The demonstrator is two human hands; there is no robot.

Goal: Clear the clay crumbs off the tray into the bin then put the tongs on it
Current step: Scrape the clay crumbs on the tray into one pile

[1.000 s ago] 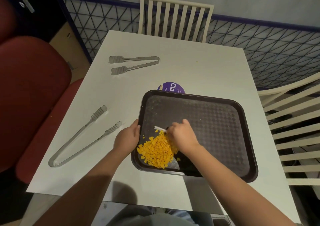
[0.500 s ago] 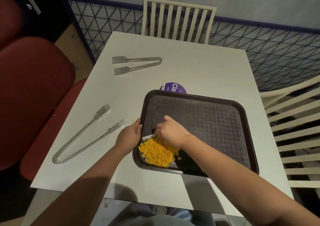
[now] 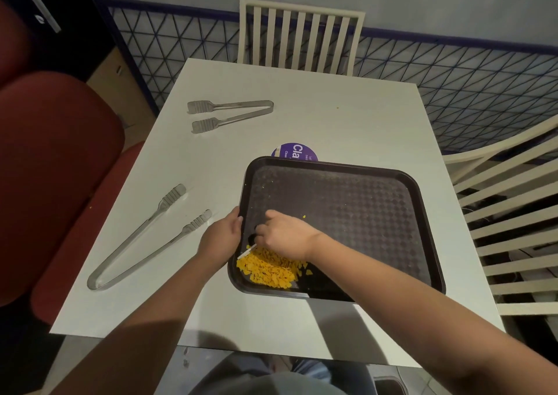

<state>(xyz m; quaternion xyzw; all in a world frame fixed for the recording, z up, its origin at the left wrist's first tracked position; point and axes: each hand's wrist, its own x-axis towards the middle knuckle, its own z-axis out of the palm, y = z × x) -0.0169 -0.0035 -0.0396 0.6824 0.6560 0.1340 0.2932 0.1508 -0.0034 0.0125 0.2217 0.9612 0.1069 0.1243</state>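
1. Far left, red upholstered seat (image 3: 57,159) just beside the white table (image 3: 302,116).
2. On the table's left part, long metal tongs (image 3: 145,240), arms spread, lying well apart from the tray.
3. Further back, shorter metal tongs (image 3: 229,113), also flat on the table.
4. Left hand (image 3: 222,239) curled over the left rim of the dark brown tray (image 3: 362,213), thumb on the rim, gripping it.
5. In the tray's near-left corner, heap of yellow clay crumbs (image 3: 268,269), with one stray crumb (image 3: 303,216) further in.
6. Right hand (image 3: 287,237) closed around a thin white scraper (image 3: 247,251), its edge touching the heap's far-left side.
7. Behind the tray's far rim, purple clay tub lid (image 3: 294,152), half hidden.
8. Right of the table, white slatted chair (image 3: 513,228).
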